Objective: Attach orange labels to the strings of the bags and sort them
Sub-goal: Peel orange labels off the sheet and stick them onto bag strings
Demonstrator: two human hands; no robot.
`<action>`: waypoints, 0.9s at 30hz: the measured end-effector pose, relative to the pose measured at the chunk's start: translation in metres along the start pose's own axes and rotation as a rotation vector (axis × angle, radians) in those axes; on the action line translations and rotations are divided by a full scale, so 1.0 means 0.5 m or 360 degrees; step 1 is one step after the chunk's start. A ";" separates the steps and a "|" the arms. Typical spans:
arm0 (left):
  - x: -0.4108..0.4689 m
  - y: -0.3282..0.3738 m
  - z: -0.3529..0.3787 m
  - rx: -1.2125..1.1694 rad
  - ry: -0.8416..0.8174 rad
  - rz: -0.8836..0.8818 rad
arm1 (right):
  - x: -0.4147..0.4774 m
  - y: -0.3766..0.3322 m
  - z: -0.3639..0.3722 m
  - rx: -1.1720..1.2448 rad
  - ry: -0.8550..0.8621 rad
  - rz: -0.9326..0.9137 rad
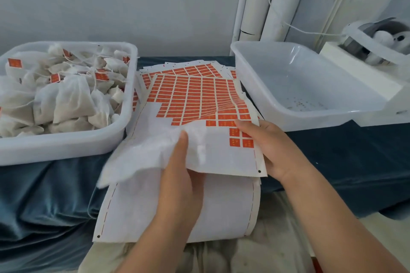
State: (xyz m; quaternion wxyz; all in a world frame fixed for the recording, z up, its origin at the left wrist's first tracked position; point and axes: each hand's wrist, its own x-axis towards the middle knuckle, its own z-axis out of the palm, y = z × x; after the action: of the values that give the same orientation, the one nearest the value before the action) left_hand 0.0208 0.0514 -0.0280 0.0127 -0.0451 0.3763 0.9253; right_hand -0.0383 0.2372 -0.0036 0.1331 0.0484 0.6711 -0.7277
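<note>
While left hand (179, 181) pinches the likely light, floppy bag (137, 157), right hand (275, 150) grips the label sheet's (195, 97) edge.

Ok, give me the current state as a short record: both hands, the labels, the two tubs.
left hand: grips a blurred white fabric bag above the sheet
right hand: fingers hold the right edge of the top sheet of orange labels
sheet use: lower left already bare
left white plastic tub: piled with labelled white bags
right white plastic tub: no bags visible inside
</note>
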 end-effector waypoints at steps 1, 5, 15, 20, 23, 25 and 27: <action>0.002 0.002 0.003 -0.0099 0.0086 0.0033 | 0.002 0.002 0.003 -0.0003 -0.0028 0.0031; 0.010 0.001 -0.009 -0.0057 0.0307 0.0091 | 0.005 0.013 0.017 -0.0203 0.0023 0.0037; 0.025 -0.004 -0.023 0.0177 0.0510 0.0109 | -0.039 0.004 0.052 -0.0333 0.0837 -0.0931; 0.019 -0.019 -0.022 0.0318 0.0475 0.0209 | -0.028 0.035 0.077 -0.1229 0.0456 -0.0777; 0.019 -0.022 -0.022 0.0337 0.0424 0.0203 | -0.021 0.055 0.090 -0.1514 0.0485 -0.0851; 0.019 -0.024 -0.025 0.0419 0.0411 0.0237 | -0.023 0.061 0.096 -0.1530 0.0485 -0.0953; 0.019 -0.028 -0.028 0.0528 0.0425 0.0297 | -0.027 0.061 0.102 -0.1583 0.0484 -0.1001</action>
State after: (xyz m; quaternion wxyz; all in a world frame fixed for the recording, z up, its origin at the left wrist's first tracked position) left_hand 0.0134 0.0513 -0.0485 -0.1155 -0.1294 0.5242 0.8338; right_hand -0.0117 0.1866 -0.0247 -0.1790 -0.1166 0.9243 -0.3162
